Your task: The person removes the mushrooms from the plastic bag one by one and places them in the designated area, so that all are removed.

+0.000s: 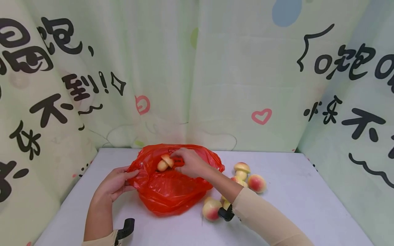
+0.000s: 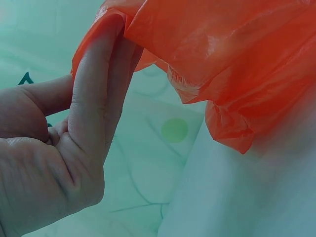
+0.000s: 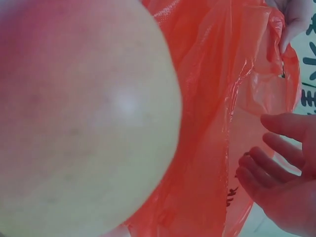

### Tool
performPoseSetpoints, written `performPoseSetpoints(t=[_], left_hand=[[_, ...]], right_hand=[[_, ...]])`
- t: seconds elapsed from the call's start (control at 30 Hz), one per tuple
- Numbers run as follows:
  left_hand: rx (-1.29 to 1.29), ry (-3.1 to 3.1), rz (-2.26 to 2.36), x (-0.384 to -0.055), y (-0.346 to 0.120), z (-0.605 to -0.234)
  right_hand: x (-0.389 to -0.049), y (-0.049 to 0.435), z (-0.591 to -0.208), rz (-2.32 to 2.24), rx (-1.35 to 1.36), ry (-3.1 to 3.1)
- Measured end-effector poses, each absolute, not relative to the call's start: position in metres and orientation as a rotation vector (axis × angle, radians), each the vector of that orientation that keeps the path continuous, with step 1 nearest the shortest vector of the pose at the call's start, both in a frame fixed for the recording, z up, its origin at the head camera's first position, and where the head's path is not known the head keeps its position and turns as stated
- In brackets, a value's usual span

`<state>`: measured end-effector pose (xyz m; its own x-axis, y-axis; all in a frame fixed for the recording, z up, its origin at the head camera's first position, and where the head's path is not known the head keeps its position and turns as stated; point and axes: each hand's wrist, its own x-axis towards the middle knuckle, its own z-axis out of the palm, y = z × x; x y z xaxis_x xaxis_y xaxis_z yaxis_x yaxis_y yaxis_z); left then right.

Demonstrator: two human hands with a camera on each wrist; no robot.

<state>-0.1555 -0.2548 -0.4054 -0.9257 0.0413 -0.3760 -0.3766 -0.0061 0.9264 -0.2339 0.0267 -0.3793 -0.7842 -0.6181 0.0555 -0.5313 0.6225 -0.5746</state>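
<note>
A red plastic bag (image 1: 178,194) lies on the table with its mouth spread wide. My left hand (image 1: 115,182) pinches the bag's left rim between thumb and fingers; in the left wrist view the fingers (image 2: 91,94) go under the red film. Inside the mouth sits a toy-like mushroom (image 1: 165,162) with a tan cap. Just right of that mushroom, my right hand (image 1: 194,164) reaches over the opening. The right wrist view shows its fingers (image 3: 279,138) spread and holding nothing. A round peach-like fruit (image 3: 94,113) fills much of that view, close to the camera.
On the white table (image 1: 292,208), right of the bag, lie a peach (image 1: 257,183), another peach (image 1: 211,208) and a mushroom (image 1: 241,169). More pieces there are partly covered by my right forearm. A printed curtain (image 1: 234,85) hangs behind and along both sides.
</note>
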Motion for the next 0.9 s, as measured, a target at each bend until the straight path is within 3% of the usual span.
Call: performPoseSetpoints(t=[0.9], left_hand=[[-0.376,1.989,1.997,-0.158,-0.252,-0.405]], right_hand=[[-0.261,-0.004,-0.389,-0.682,-1.058,2.737]])
